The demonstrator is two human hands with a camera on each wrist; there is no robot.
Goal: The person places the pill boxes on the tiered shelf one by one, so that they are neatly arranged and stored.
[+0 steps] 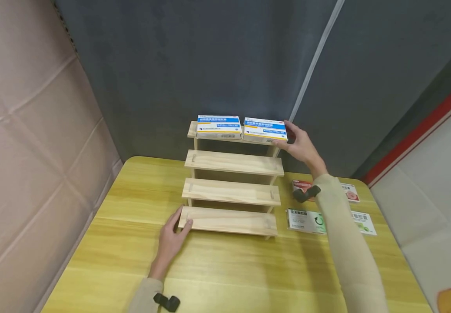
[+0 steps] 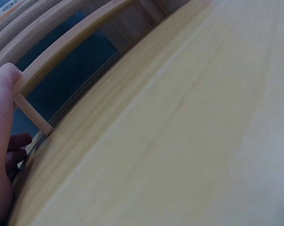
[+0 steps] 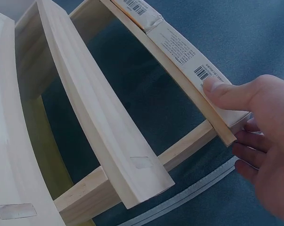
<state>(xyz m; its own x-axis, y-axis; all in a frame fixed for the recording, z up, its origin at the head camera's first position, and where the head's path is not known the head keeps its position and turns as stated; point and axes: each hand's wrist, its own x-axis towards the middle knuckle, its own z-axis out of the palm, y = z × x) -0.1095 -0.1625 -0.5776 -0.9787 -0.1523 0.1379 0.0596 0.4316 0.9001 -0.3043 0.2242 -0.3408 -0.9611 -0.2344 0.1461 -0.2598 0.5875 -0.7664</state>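
On the table stands a wooden rack, its bottom shelf gripped at the left end by the left hand; a firm hold there should prevent sliding. The right hand pinches the right end of a medicine box on the top shelf, best squared gently with the neighbouring box before letting go.

White-and-blue boxes with yellow stripes, upper centre of the head view; pale, grained wooden shelf at centre; yellow, grain-streaked table below; dark grey backdrop at top; beige sleeve lower right.
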